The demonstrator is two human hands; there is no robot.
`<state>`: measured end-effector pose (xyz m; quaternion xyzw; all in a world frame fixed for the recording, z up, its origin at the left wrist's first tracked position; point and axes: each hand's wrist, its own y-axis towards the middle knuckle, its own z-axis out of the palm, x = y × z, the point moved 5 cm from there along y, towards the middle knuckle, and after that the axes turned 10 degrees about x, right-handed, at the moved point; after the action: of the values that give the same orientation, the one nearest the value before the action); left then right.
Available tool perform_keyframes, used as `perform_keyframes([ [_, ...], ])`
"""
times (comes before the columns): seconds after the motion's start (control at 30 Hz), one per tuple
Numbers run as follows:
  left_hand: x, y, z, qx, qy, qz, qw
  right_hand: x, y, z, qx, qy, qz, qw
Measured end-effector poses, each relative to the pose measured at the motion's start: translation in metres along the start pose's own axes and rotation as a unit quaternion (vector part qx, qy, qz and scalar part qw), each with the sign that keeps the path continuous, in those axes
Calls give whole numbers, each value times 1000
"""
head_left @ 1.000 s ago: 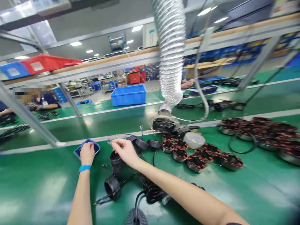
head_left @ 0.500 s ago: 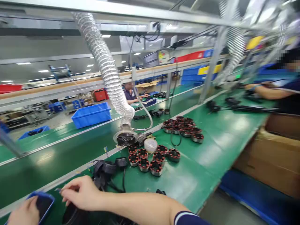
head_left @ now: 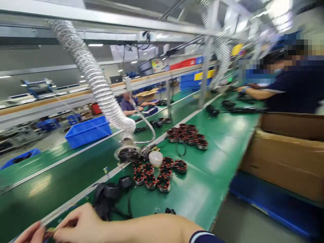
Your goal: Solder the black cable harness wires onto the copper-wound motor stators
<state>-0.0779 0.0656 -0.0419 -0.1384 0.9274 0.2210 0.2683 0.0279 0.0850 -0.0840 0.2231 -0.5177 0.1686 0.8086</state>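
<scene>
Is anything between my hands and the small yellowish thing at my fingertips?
Nothing visible: right hand and left hand are both at the small, blurred yellowish thing. Black plastic parts lie beyond the right hand, out of the way.

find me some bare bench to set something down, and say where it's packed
Mostly bare green bench shows between the near coil rings and the bench's right edge. Another patch lies between the far coil rings and the black cables. It is crowded among the near rings and where the black housings sit just beyond the right hand.
</scene>
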Motion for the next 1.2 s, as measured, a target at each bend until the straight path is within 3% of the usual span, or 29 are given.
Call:
perform_keyframes([
  [0.03, 6, -5, -13, -15, -42, 1, 999, 3, -3, 4, 4, 6, 8, 1000],
  [0.1, 10, -16, -31, -32, -224, 32, 974, 15, -9, 7, -3, -7, -10, 1000],
  [0.23, 5, -21, -34, -27, -374, 56, 925, 28, -10, 8, 23, -7, -43, 999],
  [0.53, 2, -25, -36, -29, -417, 75, 905, 26, -13, 9, 39, 1, -34, 999],
  [0.73, 1, -21, -44, 26, -432, 88, 897, 29, -12, 8, 36, -9, -28, 999],
  [1.1, 1, -21, -46, 52, -433, 80, 896, 25, -11, 7, 46, -25, -13, 999],
  [1.2, 5, -18, -48, 90, -445, 75, 888, 24, -10, 7, 48, -28, -11, 998],
])
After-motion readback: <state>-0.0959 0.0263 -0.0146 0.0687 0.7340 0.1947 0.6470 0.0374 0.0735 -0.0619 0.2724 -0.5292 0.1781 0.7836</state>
